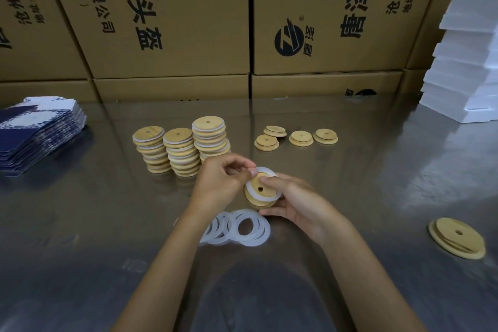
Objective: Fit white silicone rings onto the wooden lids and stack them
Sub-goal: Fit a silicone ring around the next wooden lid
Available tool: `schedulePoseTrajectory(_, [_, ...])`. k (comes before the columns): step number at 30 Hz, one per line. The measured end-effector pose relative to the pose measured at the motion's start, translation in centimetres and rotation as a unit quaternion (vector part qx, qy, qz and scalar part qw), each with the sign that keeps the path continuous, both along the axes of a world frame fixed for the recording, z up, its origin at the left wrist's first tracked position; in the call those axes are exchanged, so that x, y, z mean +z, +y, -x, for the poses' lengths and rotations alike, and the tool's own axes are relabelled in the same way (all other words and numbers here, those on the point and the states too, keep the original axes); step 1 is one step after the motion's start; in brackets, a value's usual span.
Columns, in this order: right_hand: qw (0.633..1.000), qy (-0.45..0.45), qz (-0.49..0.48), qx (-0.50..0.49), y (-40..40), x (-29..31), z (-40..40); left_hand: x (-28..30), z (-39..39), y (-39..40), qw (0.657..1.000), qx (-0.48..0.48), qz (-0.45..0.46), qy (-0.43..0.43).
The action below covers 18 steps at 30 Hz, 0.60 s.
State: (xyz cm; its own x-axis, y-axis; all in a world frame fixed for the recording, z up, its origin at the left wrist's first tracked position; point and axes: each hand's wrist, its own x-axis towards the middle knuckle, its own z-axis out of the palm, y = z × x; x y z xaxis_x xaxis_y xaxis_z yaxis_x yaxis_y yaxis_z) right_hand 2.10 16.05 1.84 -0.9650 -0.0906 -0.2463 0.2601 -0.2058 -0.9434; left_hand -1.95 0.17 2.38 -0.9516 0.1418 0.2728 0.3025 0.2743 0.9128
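Mid-frame: three lid stacks point(181, 148), four loose lids point(296, 136) behind; one lid point(458, 237) lower right. Cartons point(167, 16) behind; booklets point(37, 129) left. Right hand point(299, 202) grips lid point(260, 194); left hand point(223, 178) pinches its ring point(265, 170); loose rings point(237, 226) below

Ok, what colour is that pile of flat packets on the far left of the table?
The pile of flat packets is dark blue with white patches, seen in the head view.

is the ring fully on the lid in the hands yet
Not yet. The ring sits round the near side of the lid but lifts off its far edge, where the left hand pinches it.
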Motion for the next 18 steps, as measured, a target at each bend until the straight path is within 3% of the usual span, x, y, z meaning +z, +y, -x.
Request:
schedulePoseTrajectory(11, [0.998, -0.014, 0.053, -0.025, 0.75, -0.05, 0.33, 0.12, 0.19, -0.28, 0.999, -0.003, -0.019, -0.043])
schedulePoseTrajectory(18, [0.998, -0.004, 0.031, -0.052, 0.76, -0.22, 0.38, 0.02, 0.11, -0.21, 0.997, -0.032, -0.023, -0.063])
